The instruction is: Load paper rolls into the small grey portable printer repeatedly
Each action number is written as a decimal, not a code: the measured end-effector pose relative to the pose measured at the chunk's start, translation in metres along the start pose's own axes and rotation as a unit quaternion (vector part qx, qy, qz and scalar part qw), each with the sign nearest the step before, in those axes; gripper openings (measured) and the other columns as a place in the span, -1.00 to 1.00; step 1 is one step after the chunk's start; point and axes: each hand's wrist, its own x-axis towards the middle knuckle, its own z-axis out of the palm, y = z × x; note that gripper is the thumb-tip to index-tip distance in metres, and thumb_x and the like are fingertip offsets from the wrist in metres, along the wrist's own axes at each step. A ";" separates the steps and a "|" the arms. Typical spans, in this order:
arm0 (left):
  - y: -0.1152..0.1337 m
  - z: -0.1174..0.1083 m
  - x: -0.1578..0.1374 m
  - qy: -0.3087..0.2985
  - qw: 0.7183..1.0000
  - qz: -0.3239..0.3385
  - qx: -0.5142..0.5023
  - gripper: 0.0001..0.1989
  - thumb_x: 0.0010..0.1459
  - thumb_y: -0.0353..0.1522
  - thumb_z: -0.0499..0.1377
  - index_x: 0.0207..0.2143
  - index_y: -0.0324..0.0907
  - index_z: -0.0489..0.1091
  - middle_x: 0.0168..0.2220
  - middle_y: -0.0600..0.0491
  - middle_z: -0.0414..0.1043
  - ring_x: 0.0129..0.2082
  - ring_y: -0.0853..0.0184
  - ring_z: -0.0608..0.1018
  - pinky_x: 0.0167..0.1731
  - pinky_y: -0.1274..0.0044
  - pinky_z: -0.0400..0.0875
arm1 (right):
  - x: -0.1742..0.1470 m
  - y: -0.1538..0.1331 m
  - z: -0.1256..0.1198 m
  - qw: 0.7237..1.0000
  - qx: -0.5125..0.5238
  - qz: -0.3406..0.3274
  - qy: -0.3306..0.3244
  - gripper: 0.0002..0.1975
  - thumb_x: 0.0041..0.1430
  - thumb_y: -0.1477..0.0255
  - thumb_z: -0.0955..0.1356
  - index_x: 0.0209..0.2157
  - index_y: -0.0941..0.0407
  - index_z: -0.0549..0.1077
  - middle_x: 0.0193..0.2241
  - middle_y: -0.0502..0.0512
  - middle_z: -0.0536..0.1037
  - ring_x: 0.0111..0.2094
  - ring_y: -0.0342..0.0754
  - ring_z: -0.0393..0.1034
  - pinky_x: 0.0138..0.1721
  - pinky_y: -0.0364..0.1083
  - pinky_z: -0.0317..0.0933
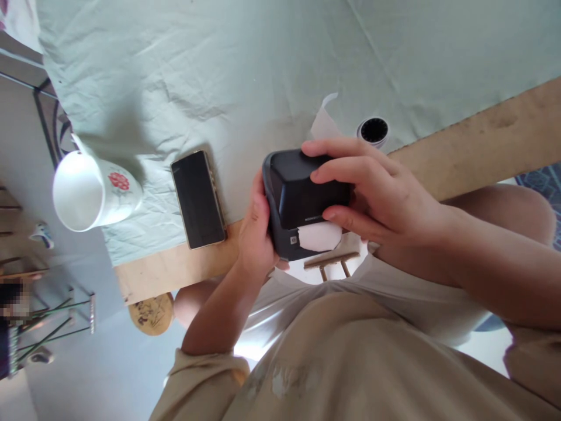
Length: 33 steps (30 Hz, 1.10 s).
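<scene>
Between my two hands is a small black receipt printer (291,193), held just over the table's front edge. A white paper end (319,237) sticks out of its slot on the side facing me. My left hand (256,228) wraps round the printer's left side, its fingertips partly hidden beneath. On the right side my right hand (372,187) grips it, with two fingers on the lid and the thumb at the slot edge. Just behind that hand lie a curled paper strip (326,120) and a small white roll with a dark core (373,130).
A dark-screened phone (198,199) lies left of the printer on the pale green cloth (245,64). Farther left is a white mug (99,190) with a red flower. The bare wooden edge (175,272) runs along the front. A round stool (152,314) stands below.
</scene>
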 end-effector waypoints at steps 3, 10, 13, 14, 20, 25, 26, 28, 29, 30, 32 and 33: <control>0.001 0.003 0.000 0.010 1.000 -0.014 -0.024 -0.32 0.24 0.19 0.16 0.15 -0.09 0.48 0.20 -0.01 0.48 0.32 0.03 0.44 0.14 0.37 0.58 | 0.000 0.001 0.000 1.000 -0.021 -0.006 -0.023 -0.65 0.44 0.36 0.28 0.17 0.17 0.22 0.27 0.24 0.32 0.23 -0.10 0.38 -0.16 -0.17 0.51; 0.013 0.013 -0.001 0.021 0.995 -0.067 -0.068 -0.40 0.32 0.06 0.14 0.20 -0.12 0.42 0.04 -0.05 0.58 0.19 0.04 0.56 0.08 0.31 0.63 | 0.002 0.000 -0.004 0.998 -0.039 -0.010 -0.041 -0.63 0.44 0.35 0.28 0.18 0.10 0.17 0.29 0.20 0.30 0.25 -0.12 0.36 -0.07 -0.14 0.52; 0.012 0.012 0.000 0.015 0.996 -0.044 -0.075 -0.48 0.33 0.02 0.17 0.14 -0.13 0.48 0.06 -0.02 0.58 0.28 0.08 0.49 0.25 0.32 0.53 | 0.002 -0.002 -0.005 0.999 -0.037 -0.011 -0.036 -0.65 0.44 0.34 0.28 0.17 0.09 0.18 0.27 0.16 0.31 0.21 -0.13 0.39 -0.01 -0.11 0.51; 0.011 0.010 0.001 0.010 0.996 -0.042 -0.077 -0.50 0.33 0.01 0.18 0.12 -0.13 0.50 0.05 -0.01 0.58 0.28 0.08 0.50 0.27 0.32 0.51 | 0.002 -0.002 -0.005 0.999 -0.039 -0.010 -0.035 -0.65 0.44 0.32 0.28 0.17 0.09 0.18 0.27 0.15 0.31 0.20 -0.13 0.39 0.01 -0.09 0.51; 0.008 0.006 0.002 -0.001 0.995 -0.032 -0.090 -0.56 0.34 -0.03 0.21 0.06 -0.14 0.55 0.04 0.01 0.60 0.26 0.10 0.51 0.30 0.37 0.47 | 0.001 -0.001 -0.006 0.998 -0.047 -0.007 -0.036 -0.62 0.43 0.25 0.30 0.16 0.07 0.19 0.25 0.15 0.33 0.17 -0.08 0.41 0.06 -0.01 0.52; 0.009 0.010 0.002 0.016 0.993 -0.051 -0.107 -0.54 0.36 -0.05 0.18 0.11 -0.17 0.51 0.15 0.00 0.54 0.29 0.11 0.49 0.28 0.40 0.49 | 0.001 0.002 -0.006 0.998 -0.044 -0.002 -0.049 -0.60 0.43 0.27 0.28 0.19 0.07 0.17 0.28 0.17 0.30 0.24 -0.03 0.37 0.07 -0.02 0.52; 0.009 0.011 0.003 0.019 0.992 -0.052 -0.109 -0.53 0.36 -0.05 0.18 0.12 -0.17 0.51 0.16 0.00 0.53 0.29 0.11 0.49 0.29 0.40 0.47 | 0.001 0.002 -0.006 0.998 -0.041 -0.005 -0.048 -0.59 0.43 0.26 0.28 0.20 0.08 0.17 0.29 0.18 0.30 0.24 -0.02 0.37 0.06 -0.01 0.53; 0.010 0.013 0.003 0.030 0.992 -0.053 -0.111 -0.52 0.34 -0.04 0.19 0.11 -0.17 0.51 0.18 0.02 0.53 0.31 0.11 0.47 0.34 0.38 0.42 | 0.002 0.002 -0.005 0.998 -0.039 -0.008 -0.042 -0.57 0.42 0.24 0.29 0.20 0.10 0.16 0.28 0.21 0.31 0.21 -0.02 0.39 0.05 0.00 0.53; 0.010 0.013 0.004 0.036 0.992 -0.051 -0.112 -0.53 0.33 -0.05 0.19 0.10 -0.16 0.52 0.18 0.03 0.53 0.33 0.11 0.45 0.37 0.37 0.39 | 0.002 0.002 -0.004 0.999 -0.038 -0.008 -0.038 -0.56 0.41 0.22 0.30 0.20 0.10 0.16 0.28 0.22 0.31 0.21 -0.02 0.40 0.05 0.00 0.53; 0.011 0.014 0.004 0.042 0.992 -0.045 -0.114 -0.54 0.31 -0.05 0.20 0.08 -0.16 0.53 0.17 0.04 0.53 0.33 0.11 0.44 0.38 0.37 0.37 | 0.001 0.001 -0.004 0.999 -0.037 -0.007 -0.034 -0.55 0.40 0.21 0.30 0.20 0.09 0.16 0.27 0.21 0.32 0.21 -0.02 0.40 0.05 0.00 0.53; 0.011 0.014 0.004 0.047 0.992 -0.033 -0.116 -0.57 0.29 -0.08 0.20 0.05 -0.16 0.55 0.15 0.04 0.55 0.32 0.11 0.46 0.37 0.36 0.39 | 0.001 0.001 -0.003 0.999 -0.033 0.001 -0.030 -0.54 0.39 0.20 0.31 0.20 0.06 0.17 0.27 0.20 0.32 0.21 -0.02 0.40 0.04 0.00 0.53; 0.011 0.013 0.005 0.042 0.992 -0.029 -0.114 -0.57 0.28 -0.10 0.20 0.04 -0.16 0.55 0.15 0.05 0.55 0.31 0.11 0.46 0.36 0.36 0.40 | 0.001 0.000 -0.003 0.999 -0.031 0.004 -0.031 -0.53 0.38 0.20 0.31 0.21 0.05 0.17 0.28 0.19 0.32 0.22 -0.02 0.39 0.04 0.00 0.54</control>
